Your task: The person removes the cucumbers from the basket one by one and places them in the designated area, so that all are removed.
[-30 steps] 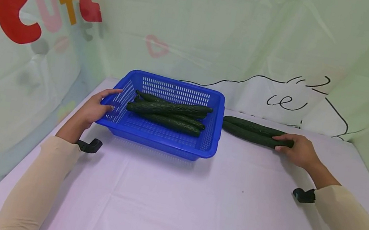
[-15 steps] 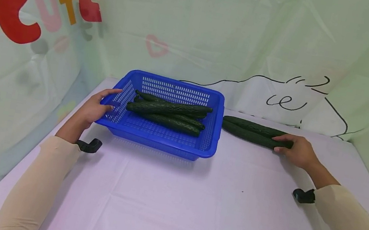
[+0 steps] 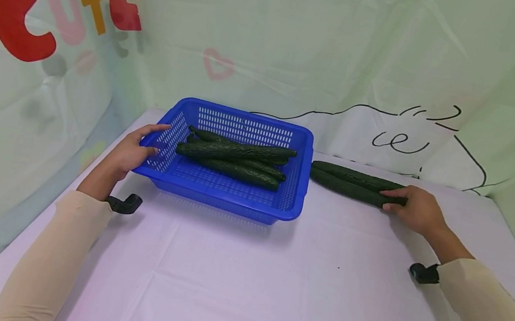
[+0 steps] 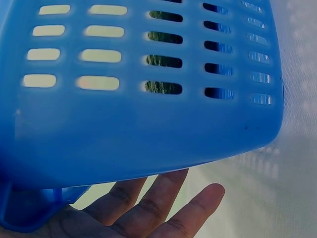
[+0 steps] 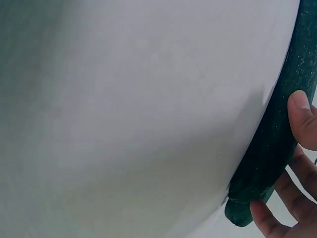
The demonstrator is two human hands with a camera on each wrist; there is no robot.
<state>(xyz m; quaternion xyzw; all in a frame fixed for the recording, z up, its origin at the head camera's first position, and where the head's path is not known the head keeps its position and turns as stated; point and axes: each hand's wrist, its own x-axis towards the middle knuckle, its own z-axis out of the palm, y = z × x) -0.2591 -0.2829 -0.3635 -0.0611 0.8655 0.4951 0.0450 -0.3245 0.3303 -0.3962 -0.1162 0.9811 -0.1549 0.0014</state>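
At the left end of a blue plastic basket [image 3: 210, 196], my left hand [image 3: 128, 153] grips the rim. Several dark green cucumbers [image 3: 238, 151] lie criss-crossed inside it. The left wrist view shows the slotted basket wall [image 4: 129, 134] close up, with fingers [image 4: 195, 210] past its edge. To the right of the basket, two more cucumbers [image 3: 350, 187] lie side by side on the table. My right hand [image 3: 418, 210] holds the right end of the nearer one. In the right wrist view its thumb presses the near cucumber [image 5: 270, 144], and the other fingers reach around the ends.
A white cloth covers the table [image 3: 242, 283]. Behind it hangs a pale green printed curtain [image 3: 308, 38], and a similar sheet with coloured letters [image 3: 29, 26] stands at the left. The loose cucumbers' left ends reach close to the basket's right side.
Very little differs. The right hand has shifted slightly at the cucumber's right end; the left hand and the basket have stayed put.
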